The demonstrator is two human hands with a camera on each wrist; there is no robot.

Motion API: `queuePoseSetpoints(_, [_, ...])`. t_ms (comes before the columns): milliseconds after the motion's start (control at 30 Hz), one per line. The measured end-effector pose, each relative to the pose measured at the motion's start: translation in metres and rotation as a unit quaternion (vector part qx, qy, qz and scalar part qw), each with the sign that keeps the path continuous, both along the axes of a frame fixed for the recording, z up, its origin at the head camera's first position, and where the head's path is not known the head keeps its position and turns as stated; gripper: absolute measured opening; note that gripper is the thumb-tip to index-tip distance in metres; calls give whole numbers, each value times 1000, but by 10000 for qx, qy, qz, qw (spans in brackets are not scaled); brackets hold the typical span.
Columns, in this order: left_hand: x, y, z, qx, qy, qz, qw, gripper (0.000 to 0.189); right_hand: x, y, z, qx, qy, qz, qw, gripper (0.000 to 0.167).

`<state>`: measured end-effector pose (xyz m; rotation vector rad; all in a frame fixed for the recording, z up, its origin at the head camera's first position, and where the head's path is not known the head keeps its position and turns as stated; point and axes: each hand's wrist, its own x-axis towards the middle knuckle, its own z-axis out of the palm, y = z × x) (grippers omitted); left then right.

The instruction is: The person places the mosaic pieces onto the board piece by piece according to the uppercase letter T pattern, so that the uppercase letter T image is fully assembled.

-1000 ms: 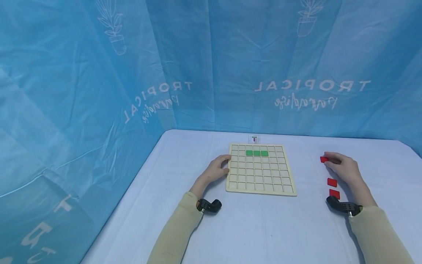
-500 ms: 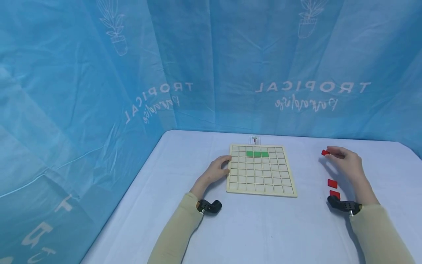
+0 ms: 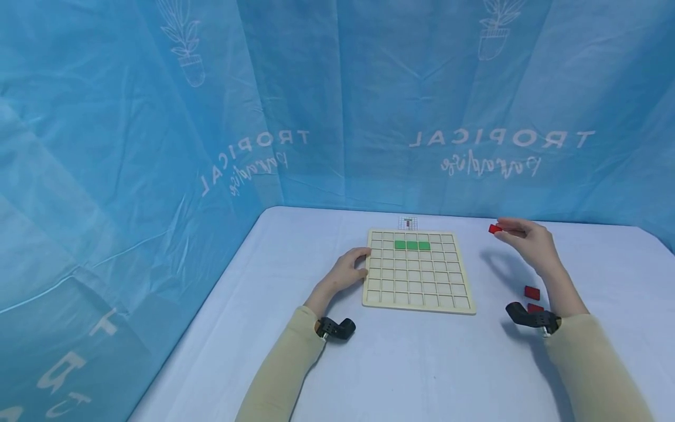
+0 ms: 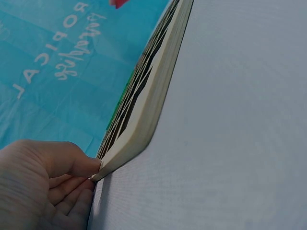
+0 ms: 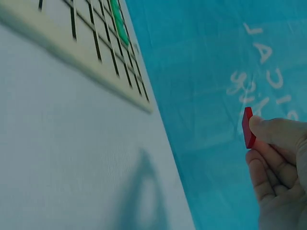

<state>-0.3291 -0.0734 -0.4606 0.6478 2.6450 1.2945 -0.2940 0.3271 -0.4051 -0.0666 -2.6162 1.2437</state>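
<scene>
A pale wooden grid board (image 3: 420,308) lies on the white table, with a row of green square tiles (image 3: 412,245) in its second row from the back. My left hand (image 3: 344,271) holds the board at its left edge; in the left wrist view the thumb (image 4: 79,160) meets the rim with the fingers bent beside it. Right of the board, my right hand (image 3: 532,241) is raised over the table and pinches a red square tile (image 5: 248,128) between thumb and fingertips. Two more red tiles (image 3: 532,292) lie near the right forearm, the nearer one partly hidden by the wrist camera.
A small printed grid card (image 3: 408,223) showing a T-shaped pattern lies just behind the board. Blue curtains (image 3: 369,105) with white lettering stand behind and to the left of the table (image 3: 401,363). Black cameras (image 3: 337,329) are strapped to both wrists.
My right hand has lifted the red tile off the table and carried it back and to the left, towards the board. The left hand and the board have stayed in place.
</scene>
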Motion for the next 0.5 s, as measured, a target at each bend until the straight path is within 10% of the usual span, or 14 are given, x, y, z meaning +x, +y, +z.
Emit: queuePoseSetpoints(500, [1,0,2,-78,57,27,9999,53,-22,-73,-6,-539,237,968,9936,50])
